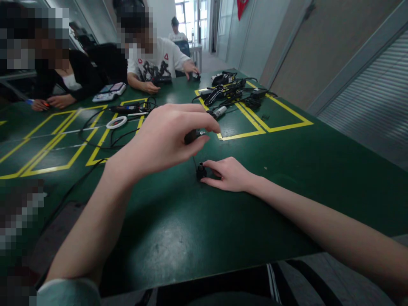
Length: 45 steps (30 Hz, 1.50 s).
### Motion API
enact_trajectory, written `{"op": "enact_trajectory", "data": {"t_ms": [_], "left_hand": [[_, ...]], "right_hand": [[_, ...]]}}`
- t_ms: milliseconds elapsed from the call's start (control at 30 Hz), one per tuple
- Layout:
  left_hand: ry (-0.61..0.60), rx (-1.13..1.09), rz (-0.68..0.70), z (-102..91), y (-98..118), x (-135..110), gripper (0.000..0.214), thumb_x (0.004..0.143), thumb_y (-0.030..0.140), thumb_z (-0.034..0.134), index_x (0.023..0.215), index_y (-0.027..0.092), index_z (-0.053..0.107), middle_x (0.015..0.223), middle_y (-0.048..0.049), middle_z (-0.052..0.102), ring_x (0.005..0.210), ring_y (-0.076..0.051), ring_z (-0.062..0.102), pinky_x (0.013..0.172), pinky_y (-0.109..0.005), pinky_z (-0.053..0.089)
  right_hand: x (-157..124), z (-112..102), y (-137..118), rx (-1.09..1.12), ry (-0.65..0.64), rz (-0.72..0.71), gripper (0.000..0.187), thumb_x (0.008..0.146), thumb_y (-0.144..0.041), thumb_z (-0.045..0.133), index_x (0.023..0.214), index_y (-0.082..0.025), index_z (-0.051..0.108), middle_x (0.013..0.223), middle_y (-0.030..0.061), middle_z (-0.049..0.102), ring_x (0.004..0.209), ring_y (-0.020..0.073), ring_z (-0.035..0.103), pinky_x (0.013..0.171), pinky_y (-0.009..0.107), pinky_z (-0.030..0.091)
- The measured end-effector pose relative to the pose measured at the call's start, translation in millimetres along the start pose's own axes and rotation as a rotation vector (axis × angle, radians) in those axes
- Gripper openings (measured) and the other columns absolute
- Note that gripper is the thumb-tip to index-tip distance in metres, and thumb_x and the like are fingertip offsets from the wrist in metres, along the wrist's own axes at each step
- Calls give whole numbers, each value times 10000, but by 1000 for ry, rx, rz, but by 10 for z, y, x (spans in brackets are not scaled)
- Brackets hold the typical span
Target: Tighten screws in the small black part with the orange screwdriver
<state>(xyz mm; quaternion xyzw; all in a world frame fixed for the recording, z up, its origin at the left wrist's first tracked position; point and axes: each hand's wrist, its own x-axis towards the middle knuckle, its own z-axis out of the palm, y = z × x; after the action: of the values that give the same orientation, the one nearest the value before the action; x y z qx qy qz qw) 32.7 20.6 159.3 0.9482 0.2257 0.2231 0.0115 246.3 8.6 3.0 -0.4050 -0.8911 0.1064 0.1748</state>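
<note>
The left hand (pixel 174 131) grips a dark, rounded object (pixel 191 136) with a shiny tip above the green surface (pixel 242 229), apparently for clearance. The right hand (pixel 235 175) pinches a small black cylindrical piece (pixel 201 172) upright on it, probably to steady it, leaving its top uncovered.

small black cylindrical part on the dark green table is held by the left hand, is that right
Wrong hand: the head view shows the right hand holding the small black cylindrical part on the dark green table.
</note>
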Motion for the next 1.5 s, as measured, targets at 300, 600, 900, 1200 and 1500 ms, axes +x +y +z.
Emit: {"op": "enact_trajectory", "data": {"t_ms": [300, 600, 900, 1200, 1500], "left_hand": [[-22, -1, -4, -10, 27, -11, 374, 829, 135, 551, 1095, 277, 773, 1007, -53, 761, 850, -211, 688, 750, -328, 518], [-20, -11, 30, -8, 9, -14, 413, 889, 102, 528, 1191, 235, 777, 1025, -63, 773, 852, -194, 703, 771, -307, 520], [19, -26, -16, 68, 37, -14, 525, 879, 108, 539, 1340, 289, 714, 991, -33, 794, 845, -202, 726, 739, -312, 546], [24, 12, -49, 54, 17, -21, 469, 832, 110, 540, 1227, 258, 745, 917, -33, 763, 809, -205, 700, 750, -328, 535], [5, -23, -37, 42, 18, -15, 404, 904, 107, 512, 1201, 261, 739, 932, -24, 784, 827, -192, 719, 756, -298, 521]], "right_hand": [[-1, -18, -8, 28, -8, -5, 350, 1026, -475, 626, 1205, -180, 686, 680, -4, 682, 613, 187, 631, 608, 273, 299], [-18, 4, 11, 25, 0, -11, 396, 1029, -486, 616, 1237, -158, 691, 677, 4, 693, 604, 189, 637, 601, 273, 308], [-23, -12, 4, 20, 5, -27, 343, 1025, -456, 615, 1202, -174, 696, 677, 10, 704, 598, 200, 646, 597, 280, 310], [-53, 5, 30, 14, 31, -67, 401, 1043, -447, 578, 1301, -154, 670, 667, 1, 698, 580, 186, 639, 589, 277, 330], [-66, 7, 40, 27, 73, -93, 385, 1038, -440, 602, 1263, -148, 715, 654, 1, 696, 559, 171, 630, 583, 269, 346]]}}
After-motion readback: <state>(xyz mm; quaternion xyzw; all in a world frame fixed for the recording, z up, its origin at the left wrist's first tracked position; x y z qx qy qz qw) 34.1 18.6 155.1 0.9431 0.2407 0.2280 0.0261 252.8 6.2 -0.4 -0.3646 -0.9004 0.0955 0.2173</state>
